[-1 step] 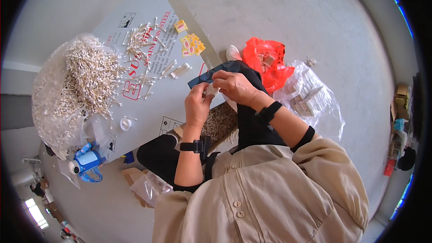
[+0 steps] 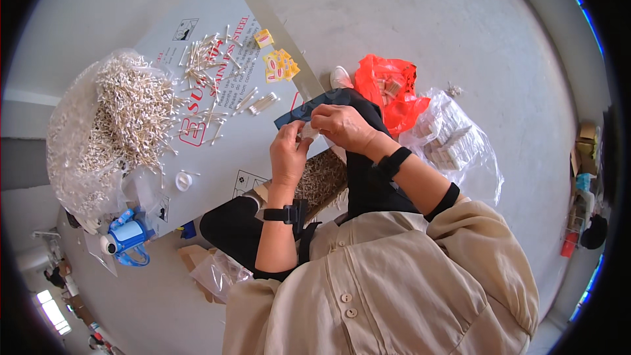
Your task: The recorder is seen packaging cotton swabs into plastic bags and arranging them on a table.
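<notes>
Just past my lap, my left hand (image 2: 290, 151) is closed around a small white bundle of cotton swabs (image 2: 309, 132), its bumpy end showing between thumb and fingers. My right hand (image 2: 343, 126) meets it from the right, with bent fingertips pinched at the bundle's edge. The fingers cover most of the bundle. Below both hands, a box of loose cotton swabs (image 2: 322, 181) rests between my legs. Left of my hands on the metal-sheet table (image 2: 246, 135) lie a short row of swabs (image 2: 264, 103), scattered swabs (image 2: 205, 59) and small yellow printed packets (image 2: 280, 66).
A large clear bag heaped with swabs (image 2: 131, 112) fills the table's left side. Near it are a round white container (image 2: 183, 181) and a blue bottle (image 2: 125, 235). On the floor at right sit a red plastic bag (image 2: 388, 92) and a clear bag of white packs (image 2: 453, 138).
</notes>
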A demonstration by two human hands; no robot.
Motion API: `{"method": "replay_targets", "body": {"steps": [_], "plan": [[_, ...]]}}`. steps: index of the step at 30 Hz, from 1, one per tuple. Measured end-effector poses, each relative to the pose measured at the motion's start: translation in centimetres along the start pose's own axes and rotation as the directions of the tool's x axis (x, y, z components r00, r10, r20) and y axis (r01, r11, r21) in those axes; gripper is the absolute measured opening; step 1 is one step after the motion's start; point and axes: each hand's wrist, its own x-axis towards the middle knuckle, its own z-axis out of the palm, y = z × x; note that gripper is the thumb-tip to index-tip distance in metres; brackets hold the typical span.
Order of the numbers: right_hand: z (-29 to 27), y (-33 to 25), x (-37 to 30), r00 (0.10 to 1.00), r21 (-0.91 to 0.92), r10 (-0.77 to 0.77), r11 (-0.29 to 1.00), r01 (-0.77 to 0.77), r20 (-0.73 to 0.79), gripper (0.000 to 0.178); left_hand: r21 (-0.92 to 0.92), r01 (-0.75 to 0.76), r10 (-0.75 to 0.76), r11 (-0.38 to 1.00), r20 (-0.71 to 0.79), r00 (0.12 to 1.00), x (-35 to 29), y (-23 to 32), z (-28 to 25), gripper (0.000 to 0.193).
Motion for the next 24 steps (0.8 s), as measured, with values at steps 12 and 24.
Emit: {"method": "replay_targets", "body": {"steps": [12, 24], "plan": [[0.9, 0.8, 0.3, 0.988, -0.047, -0.152, 0.987, 0.151, -0.028, 0.006, 0.261, -0.354, 0.383, 0.898, -0.067, 0.921, -0.1, -0.8, -0.6, 0.015], [0.3, 0.1, 0.5, 0.975, -0.134, -0.223, 0.965, 0.224, 0.025, 0.014, 0.294, -0.376, 0.418, 0.878, -0.094, 0.903, 0.5, 0.4, -1.5, 0.013]]}}
